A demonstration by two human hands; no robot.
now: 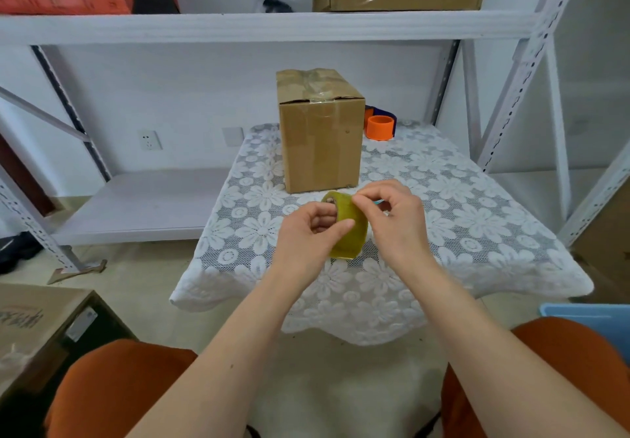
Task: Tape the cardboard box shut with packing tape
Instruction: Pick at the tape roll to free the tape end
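Observation:
A tall brown cardboard box (320,137) stands upright on the small table, its top flaps down with clear tape across them. Just in front of it I hold a yellowish roll of packing tape (351,233) above the tablecloth. My left hand (310,233) grips the roll, fingers through its core and thumb on its outer face. My right hand (395,219) pinches at the roll's upper surface with thumb and forefinger, the other fingers curled. Whether a tape end is lifted I cannot tell.
The table (477,233) has a white lace flower cloth. An orange tape dispenser (380,127) sits behind the box at the right. White metal shelving (272,25) surrounds the table, carrying other boxes. A cardboard box (34,321) is on the floor left; a blue bin (593,318) is at right.

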